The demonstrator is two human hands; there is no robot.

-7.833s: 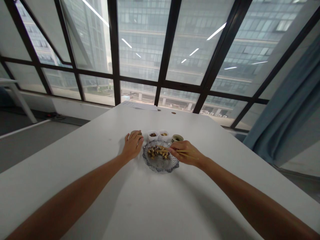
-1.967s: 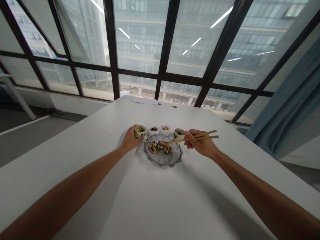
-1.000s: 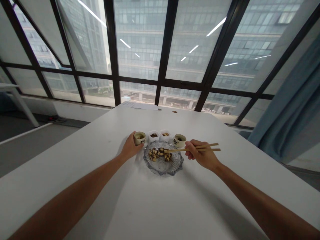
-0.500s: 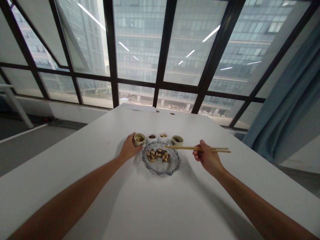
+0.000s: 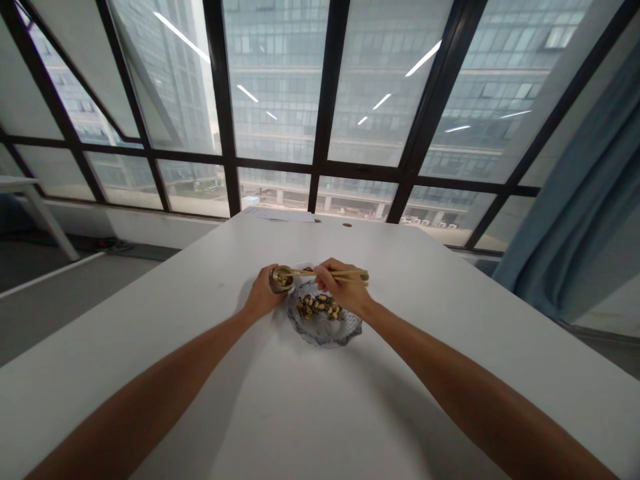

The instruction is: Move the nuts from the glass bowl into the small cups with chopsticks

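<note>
Head view: a small cup [image 5: 275,281], left of the frame's middle, leans with its mouth turned towards the camera, and a few pale pieces show inside it. The left hand [image 5: 263,297] has it from the left side, fingers curled partway round the wall. The right hand [image 5: 345,287], at the centre of the frame, is closed in a pinch around a pair of chopsticks [image 5: 357,274], whose thin ends reach left to the mouth of the cup; whether they grip anything there is too small to tell. Done well, this would mean a firm hold on the cup at that lean, so the tips can slip under the rim without knocking it, and a light squeeze, since such small pieces look likely to roll. Just below the right hand sits a glass bowl [image 5: 325,337] with mixed dark and yellowish nuts [image 5: 310,307] heaped towards its upper part; the right wrist is best held high enough to clear it. Farther out, the white table [image 5: 290,413] fills the lower frame, paper [image 5: 283,215] lies at its far edge, and a blue curtain [image 5: 575,200] hangs at the right
</note>
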